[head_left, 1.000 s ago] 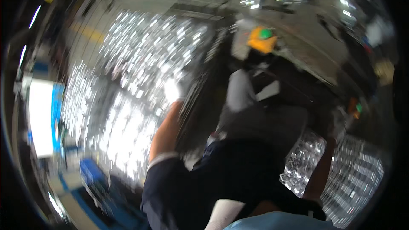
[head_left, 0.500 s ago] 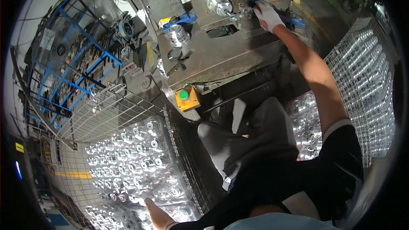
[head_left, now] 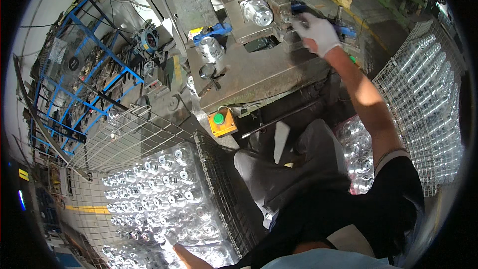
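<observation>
My right hand (head_left: 318, 34), in a white glove, is at the right side of the press fixture (head_left: 249, 7), its fingers bent inward around something I cannot make out. A shiny metal housing (head_left: 259, 13) sits in the fixture with its round end facing me. Another metal housing (head_left: 211, 50) stands on the steel table (head_left: 269, 72), left of the fixture. My left hand (head_left: 170, 243) reaches down among the rows of metal housings (head_left: 154, 184) in the wire basket at lower left; its fingers are mostly hidden, and I cannot tell whether they grip one.
An orange box with a green button (head_left: 222, 121) hangs at the table's front edge. Wire mesh (head_left: 134, 124) rises around the left basket. Another wire basket (head_left: 398, 65) with stacked housings stands at right. A blue tool (head_left: 214, 31) lies on the table; a blue rack (head_left: 82, 69) stands far left.
The shiny piece in front of the mounted housing is gone from there, so its end shows fully. My right hand has turned and shifted slightly nearer. My left hand has moved slightly down among the housings.
</observation>
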{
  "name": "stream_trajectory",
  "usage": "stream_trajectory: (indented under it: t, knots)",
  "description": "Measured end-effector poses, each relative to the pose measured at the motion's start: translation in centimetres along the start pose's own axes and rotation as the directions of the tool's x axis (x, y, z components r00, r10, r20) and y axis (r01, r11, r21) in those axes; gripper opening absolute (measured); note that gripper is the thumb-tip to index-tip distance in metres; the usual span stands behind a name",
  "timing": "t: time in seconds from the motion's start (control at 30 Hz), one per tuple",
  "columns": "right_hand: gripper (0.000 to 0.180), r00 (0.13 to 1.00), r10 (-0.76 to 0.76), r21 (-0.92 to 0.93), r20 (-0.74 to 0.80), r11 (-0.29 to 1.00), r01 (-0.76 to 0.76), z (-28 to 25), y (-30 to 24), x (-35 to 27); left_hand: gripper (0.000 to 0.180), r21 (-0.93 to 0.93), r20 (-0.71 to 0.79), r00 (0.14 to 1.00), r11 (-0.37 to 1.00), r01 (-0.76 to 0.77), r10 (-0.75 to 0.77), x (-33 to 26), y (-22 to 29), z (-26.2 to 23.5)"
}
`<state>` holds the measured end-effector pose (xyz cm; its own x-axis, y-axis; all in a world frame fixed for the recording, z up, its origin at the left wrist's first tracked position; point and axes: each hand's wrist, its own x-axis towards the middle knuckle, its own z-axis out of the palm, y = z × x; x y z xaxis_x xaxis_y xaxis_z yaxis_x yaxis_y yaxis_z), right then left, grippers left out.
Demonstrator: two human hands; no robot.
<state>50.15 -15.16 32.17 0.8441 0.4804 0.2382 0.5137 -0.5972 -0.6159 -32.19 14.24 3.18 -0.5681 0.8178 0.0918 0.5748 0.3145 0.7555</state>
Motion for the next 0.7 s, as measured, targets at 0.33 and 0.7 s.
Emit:
stream_trajectory:
  t: [0.33, 0.7]
  knots:
    - [0.045, 0.818, 0.56, 0.816, -0.128, 0.529, -0.234, 23.1, 1.2, 21.5, 0.059, -0.875, 0.238, 0.962, 0.46, 0.152, 0.135, -9.8, 3.9, -1.5]
    - [0.07, 0.986, 0.134, 0.924, -0.103, 0.379, 0.045, 16.6, -3.6, -1.7, 0.062, -0.876, 0.464, 0.864, 0.247, 0.414, 0.196, -22.0, 18.8, 1.2]
